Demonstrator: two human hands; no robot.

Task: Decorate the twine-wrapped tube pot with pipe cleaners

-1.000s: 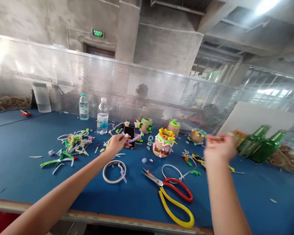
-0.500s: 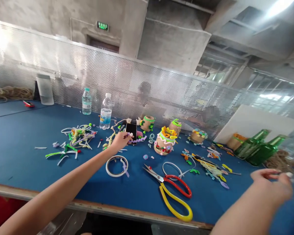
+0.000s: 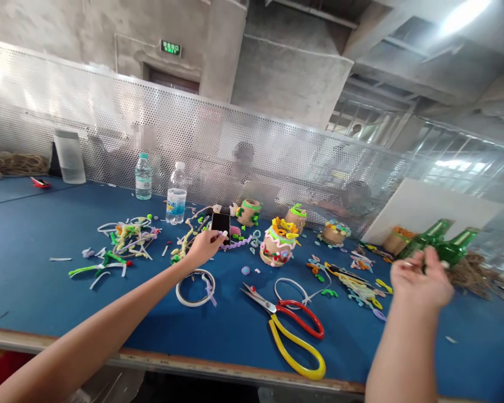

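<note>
My left hand [image 3: 204, 248] pinches a wavy purple pipe cleaner [image 3: 238, 243], which trails to the right from the fingertips. Just beyond those fingers lies a black phone [image 3: 221, 223]. My right hand [image 3: 422, 277] is raised over the right side of the table, fingers apart and nothing visible in them. Behind it are two green glass bottles [image 3: 457, 246], partly covered by the fingers. Between the hands stands a twine-wrapped jar [image 3: 277, 249] decorated with colourful pipe cleaners. Scissors [image 3: 294, 324] with one red and one yellow handle lie open in front of it.
A white tape roll [image 3: 180, 296] lies near the left forearm. Pipe-cleaner pieces [image 3: 132, 238] are heaped at left, more [image 3: 357, 285] at right. Two water bottles [image 3: 176, 196] and smaller decorated jars [image 3: 336, 232] stand along the perforated metal divider [image 3: 201, 134].
My right hand has swung left and away from me, now in front of the green bottles. My left hand shifted slightly right with the purple pipe cleaner. The view turned a little right.
</note>
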